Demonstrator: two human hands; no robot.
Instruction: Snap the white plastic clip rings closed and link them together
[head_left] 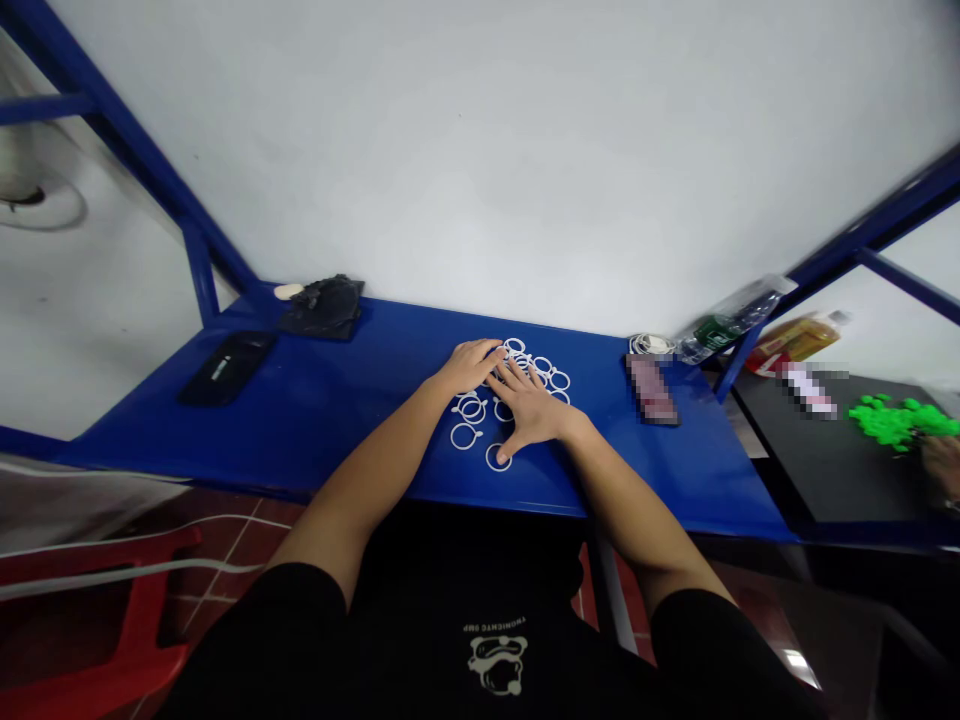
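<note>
Several thin white rings (466,436), each with a small tab, lie loosely piled on the blue table (360,390) in front of me. My right hand (531,408) rests over the pile with its fingers spread, its thumb on a single ring (498,457) close to the front edge. At the pile's upper left is my left hand (471,366), its fingers stretched toward the rings and partly crossing the right fingertips. Neither hand grips a ring that I can see. Some rings are hidden beneath both hands.
A black case (227,369) and a crumpled black bag (324,306) lie to the left. On the right are a phone (651,388), a coiled white cable (651,344) and a clear bottle (731,318). Beyond them, another person's hand (942,462) is beside green pieces (896,421).
</note>
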